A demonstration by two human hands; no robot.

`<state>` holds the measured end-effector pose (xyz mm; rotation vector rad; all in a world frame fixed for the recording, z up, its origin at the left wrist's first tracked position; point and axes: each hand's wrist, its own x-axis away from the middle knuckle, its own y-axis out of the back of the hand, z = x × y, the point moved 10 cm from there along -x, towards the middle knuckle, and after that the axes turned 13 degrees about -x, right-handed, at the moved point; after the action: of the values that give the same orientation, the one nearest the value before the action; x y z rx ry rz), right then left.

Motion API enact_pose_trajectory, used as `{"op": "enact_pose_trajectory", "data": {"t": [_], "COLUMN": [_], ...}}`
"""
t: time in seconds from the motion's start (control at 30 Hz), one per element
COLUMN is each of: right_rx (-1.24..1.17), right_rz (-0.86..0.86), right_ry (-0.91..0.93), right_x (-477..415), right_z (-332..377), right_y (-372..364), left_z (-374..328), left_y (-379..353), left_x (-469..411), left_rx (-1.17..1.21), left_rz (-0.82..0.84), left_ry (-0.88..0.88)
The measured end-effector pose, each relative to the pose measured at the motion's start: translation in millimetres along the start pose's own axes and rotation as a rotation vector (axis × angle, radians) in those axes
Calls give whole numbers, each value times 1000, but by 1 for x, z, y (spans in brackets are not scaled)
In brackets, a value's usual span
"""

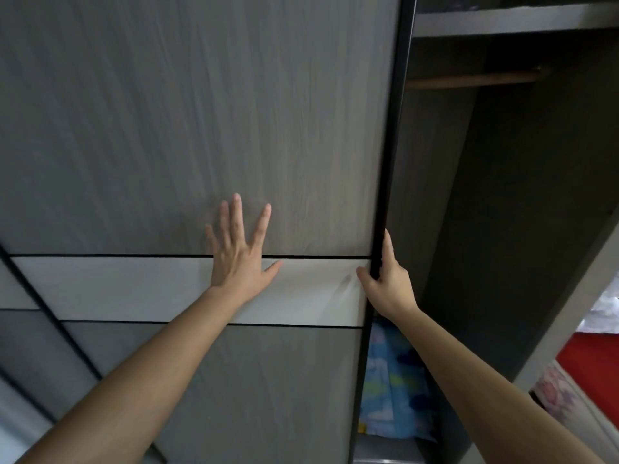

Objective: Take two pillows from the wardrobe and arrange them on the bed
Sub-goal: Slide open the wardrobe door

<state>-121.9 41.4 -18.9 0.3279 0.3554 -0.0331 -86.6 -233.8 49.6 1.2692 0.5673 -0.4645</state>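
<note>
The wardrobe's sliding door (201, 112) fills most of the view, grey wood grain with a pale band (134, 289) across it. The left hand (239, 249) lies flat against the panel, fingers spread, gripping nothing. The right hand (385, 279) is wrapped around the door's black edge (390, 162), thumb on the front and fingers behind, closed on that edge. To the right of the edge the wardrobe (502, 195) stands open and dark, with a shelf (502, 21) at the top and a rail (475, 78) under it. The thing that matters sits low in the opening: a blue patterned fabric (392, 380), probably one of the pillows, though only a narrow strip shows and its outline cannot be read. It lies directly below the right hand, just behind the door edge, partly hidden by the door. From the strip showing, it seems to stand tall rather than lie flat, but that is a guess. The right hand is clearly nearer; the left is well off to the side, on the far face of the door. The task looks to be at its opening step, with no pillow yet taken. The door probably needs to go further left before the fabric is free to reach. At the far right edge a red and white patch (586, 346) shows, possibly the bed.
</note>
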Motion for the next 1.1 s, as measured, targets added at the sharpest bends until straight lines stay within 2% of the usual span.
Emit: {"op": "enact_pose_trajectory", "data": {"t": [0.33,0.57,0.87,1.1], "right_rx": [60,104,60,42], "right_rz": [82,130,154,183], "right_ry": [160,289,331,281], "right_x": [-11,-13,-11,-8], "right_z": [22,37,55,66], "right_y": [-81,-137,-206,-247], "left_z": [60,114,170,210], "left_y": [-16,-28,-46,-58], "left_x": [3,6,14,19], "left_rx": [87,51,14,51], "left_rz": [-22,-11,19,79], "left_ry": [118,126,154,198]}}
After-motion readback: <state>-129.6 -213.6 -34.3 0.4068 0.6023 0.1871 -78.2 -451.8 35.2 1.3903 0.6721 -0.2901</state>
